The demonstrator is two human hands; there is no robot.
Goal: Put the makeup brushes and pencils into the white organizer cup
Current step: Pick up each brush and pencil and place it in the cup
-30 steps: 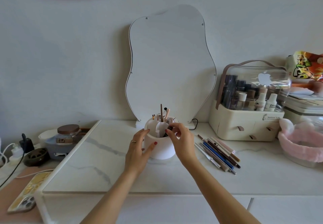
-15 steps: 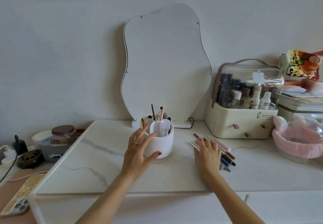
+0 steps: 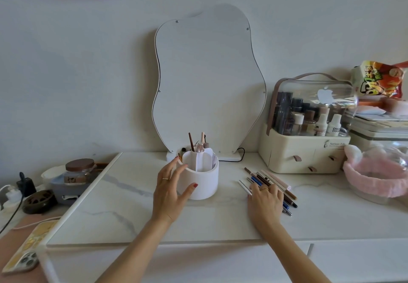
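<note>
L hand (image 3: pixel 171 191) cups the white organizer cup (image 3: pixel 202 180) w/ spread fingers, prob. to steady it, while R hand (image 3: pixel 266 199) lies flat, fingers loose, nothing gripped yet, on the pencils (image 3: pixel 272 182) fanned on the surface (image 3: pixel 132 212) beside the cup.

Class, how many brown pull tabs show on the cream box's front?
3: upper left tab, upper right tab, lower tab. The pink band may hide more at right.
</note>
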